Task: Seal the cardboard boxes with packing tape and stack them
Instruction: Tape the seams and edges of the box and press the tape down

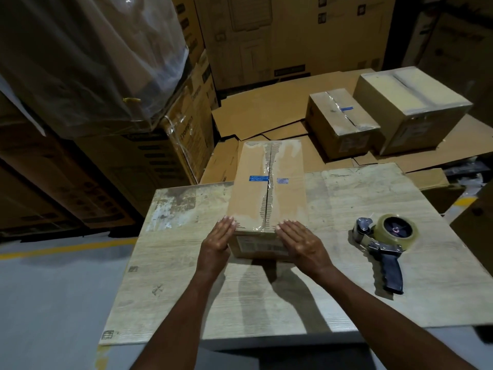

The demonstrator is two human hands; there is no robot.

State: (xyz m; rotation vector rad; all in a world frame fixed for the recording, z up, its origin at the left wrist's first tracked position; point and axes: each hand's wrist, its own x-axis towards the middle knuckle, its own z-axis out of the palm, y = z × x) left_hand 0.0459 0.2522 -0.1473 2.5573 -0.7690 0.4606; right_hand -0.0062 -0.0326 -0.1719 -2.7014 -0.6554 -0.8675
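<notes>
A long cardboard box (pixel 268 188) lies on the wooden table (pixel 333 276), its top flaps closed along a torn centre seam with old clear tape. My left hand (pixel 218 243) lies flat with straight fingers against the box's near left corner. My right hand (pixel 300 240) lies flat with straight fingers on the near right edge. A tape dispenser (pixel 384 243) with a roll of clear tape lies on the table to the right, apart from both hands. Two other taped boxes, a small one (pixel 341 121) and a larger one (pixel 410 105), stand on flattened cardboard beyond the table.
Flattened cardboard sheets (pixel 266 113) cover the floor behind the table. Tall stacks of large cartons (pixel 280 36) line the back, and a plastic-wrapped stack (pixel 88 57) looms at left. Grey floor with a yellow line (pixel 66 248) lies left of the table.
</notes>
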